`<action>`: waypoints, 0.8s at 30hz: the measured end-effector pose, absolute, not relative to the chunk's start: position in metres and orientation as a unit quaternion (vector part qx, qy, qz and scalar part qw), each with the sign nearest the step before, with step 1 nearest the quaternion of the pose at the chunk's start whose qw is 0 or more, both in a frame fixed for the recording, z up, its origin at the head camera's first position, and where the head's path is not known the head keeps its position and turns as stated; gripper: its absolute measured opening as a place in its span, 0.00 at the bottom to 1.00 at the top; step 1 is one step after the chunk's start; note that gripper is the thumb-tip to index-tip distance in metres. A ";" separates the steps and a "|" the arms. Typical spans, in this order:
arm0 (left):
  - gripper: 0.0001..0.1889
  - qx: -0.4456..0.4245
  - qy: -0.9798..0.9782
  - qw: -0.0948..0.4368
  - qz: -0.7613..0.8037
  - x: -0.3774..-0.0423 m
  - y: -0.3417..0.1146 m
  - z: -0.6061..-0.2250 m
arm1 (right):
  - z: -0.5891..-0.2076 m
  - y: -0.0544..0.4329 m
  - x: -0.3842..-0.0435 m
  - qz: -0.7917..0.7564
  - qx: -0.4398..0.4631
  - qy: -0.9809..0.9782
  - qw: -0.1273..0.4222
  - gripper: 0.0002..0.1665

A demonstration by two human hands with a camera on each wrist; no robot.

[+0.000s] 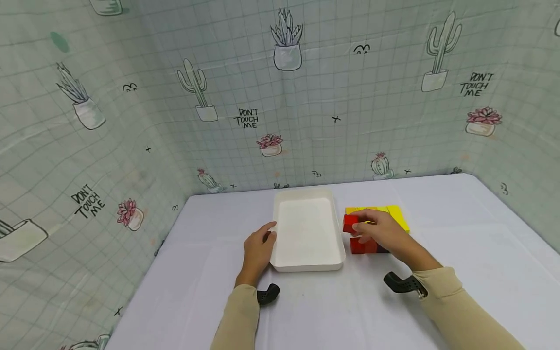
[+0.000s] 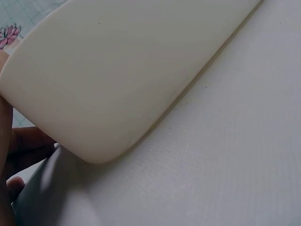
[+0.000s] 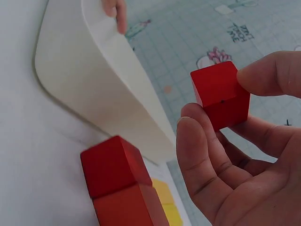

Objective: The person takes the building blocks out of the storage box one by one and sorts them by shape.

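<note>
Between thumb and fingertips, my right hand [image 1: 388, 235] pinches a glossy red cube [image 3: 221, 96]. In the head view it is over the blocks just right of the white tray [image 1: 308, 268]. Below the held cube lies a row of red blocks [image 3: 110, 165], with a darker one partly hidden by the hand. My left hand [image 1: 258, 253] holds the tray's left side; its thumb and index finger reach the rim. In the left wrist view, other fingers [image 2: 30, 143] rest by the outer wall, partly hidden.
Behind the right hand, yellow blocks [image 1: 397, 216] lie side by side on the white-covered table [image 1: 323, 311]. A grid-patterned curtain [image 1: 306, 97] with plant drawings stands along the back and left. Black wrist mounts [image 1: 268, 294] stick out at both cuffs.
</note>
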State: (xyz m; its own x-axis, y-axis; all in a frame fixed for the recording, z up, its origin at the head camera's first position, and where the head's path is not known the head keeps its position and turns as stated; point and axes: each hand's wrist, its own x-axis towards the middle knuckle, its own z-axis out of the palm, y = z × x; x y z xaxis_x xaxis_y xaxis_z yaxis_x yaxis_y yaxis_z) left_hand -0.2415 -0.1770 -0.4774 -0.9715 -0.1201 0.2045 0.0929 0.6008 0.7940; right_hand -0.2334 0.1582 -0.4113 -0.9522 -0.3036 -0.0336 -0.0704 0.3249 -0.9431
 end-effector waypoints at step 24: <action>0.18 -0.007 -0.888 0.136 -0.439 -0.239 -0.177 -0.478 | -0.406 0.226 -0.213 -0.513 -0.093 0.849 0.080 0.32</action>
